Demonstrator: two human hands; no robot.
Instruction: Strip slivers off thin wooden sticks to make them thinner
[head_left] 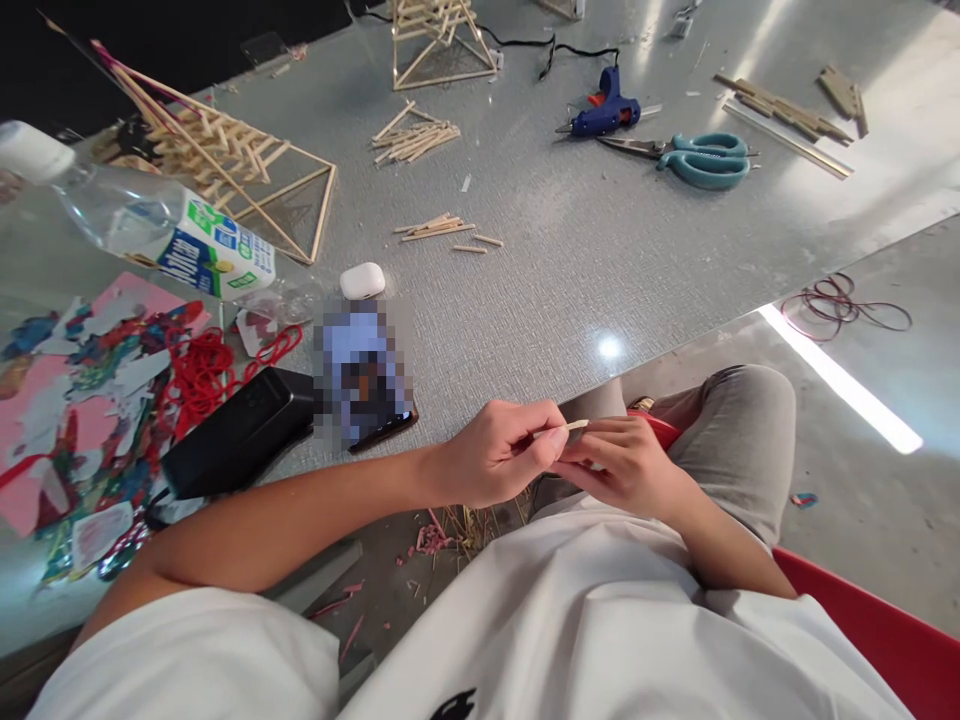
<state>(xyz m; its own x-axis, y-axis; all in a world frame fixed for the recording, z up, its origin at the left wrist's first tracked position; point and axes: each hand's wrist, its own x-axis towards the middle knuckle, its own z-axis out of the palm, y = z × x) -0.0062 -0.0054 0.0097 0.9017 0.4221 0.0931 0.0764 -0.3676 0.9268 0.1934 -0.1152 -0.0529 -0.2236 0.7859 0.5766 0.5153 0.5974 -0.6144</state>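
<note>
Grey table (600, 270), concrete floor beside it.
My left grip (499, 455) and right grip (622, 465) both pinch a thin stick (571, 427) between them.

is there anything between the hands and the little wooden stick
Nothing visible. The left hand pinches the wooden stick at its fingertips, and the right hand meets it from the other side, both held above the lap.

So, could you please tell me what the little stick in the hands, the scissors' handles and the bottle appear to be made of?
The stick, pinched by the left hand and right hand, looks like pale bare wood, matt. The scissors have teal handles, probably smooth plastic, on grey metal-looking blades. The bottle looks like clear plastic: see-through, with a printed label.
</note>
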